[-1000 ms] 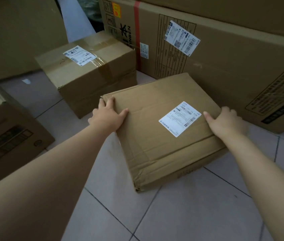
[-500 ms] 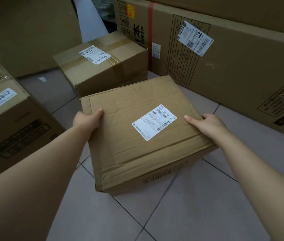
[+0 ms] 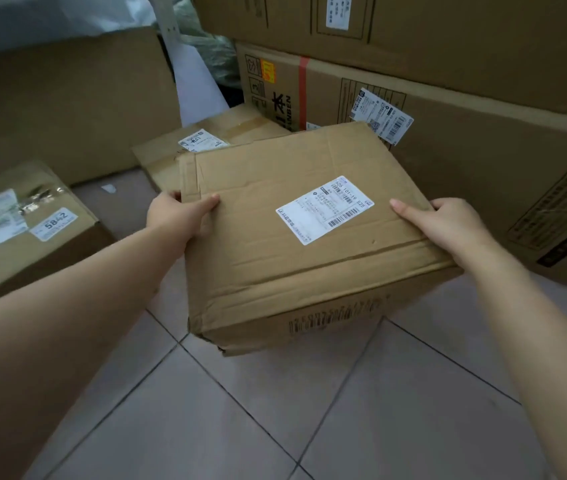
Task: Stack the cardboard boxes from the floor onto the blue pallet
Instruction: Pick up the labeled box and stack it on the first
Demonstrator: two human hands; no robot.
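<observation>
Both hands, left (image 3: pixel 178 216) and right (image 3: pixel 448 223), clamp the cardboard box (image 3: pixel 296 244) edges, seemingly above bare floor (image 3: pixel 310 410).

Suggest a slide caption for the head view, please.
Both hands, left hand and right hand, grip a labelled cardboard box above the tiled floor.

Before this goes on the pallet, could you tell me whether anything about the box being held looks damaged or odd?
Yes. The held box, gripped by the left hand and right hand, is creased across its top, and its near bottom-left corner looks torn and crumpled. The shipping label sits askew.
</observation>
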